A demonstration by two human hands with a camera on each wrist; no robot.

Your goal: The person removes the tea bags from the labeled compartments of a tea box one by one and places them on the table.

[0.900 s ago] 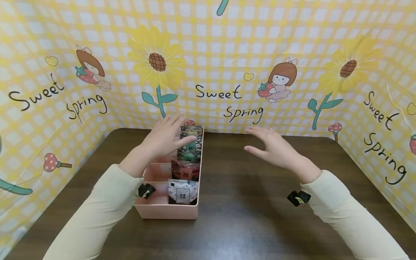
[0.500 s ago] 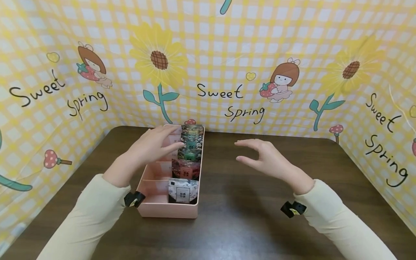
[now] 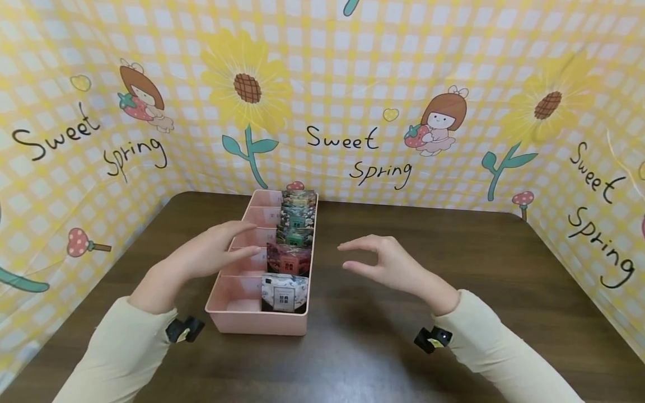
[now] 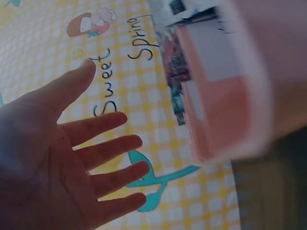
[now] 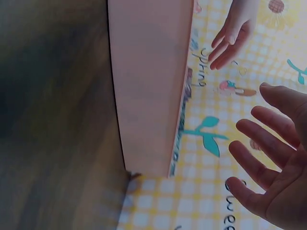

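Observation:
A long pink divided box (image 3: 257, 323) stands on the table, left of the middle. Its right side holds a row of printed sachets: a white one (image 3: 284, 293) in front, a red one (image 3: 288, 260) behind it, then green ones (image 3: 294, 237) further back. The left compartments show bare pink walls. My left hand (image 3: 206, 253) hovers over the box's left edge, fingers extended and holding nothing; the left wrist view shows its spread fingers (image 4: 112, 155). To the right of the box, my right hand (image 3: 390, 263) hangs above the table with thumb and fingers apart, likewise holding nothing.
The dark wooden table (image 3: 453, 240) reaches back to a yellow checked cloth (image 3: 342, 84) that hangs behind and along both sides. A black wrist camera (image 3: 185, 330) sits on the left sleeve, another camera (image 3: 432, 339) on the right.
My left hand has drawn back toward me and left, uncovering the box's rear compartments. My right hand has come nearer and moved left toward the box. The box and sachets stay put.

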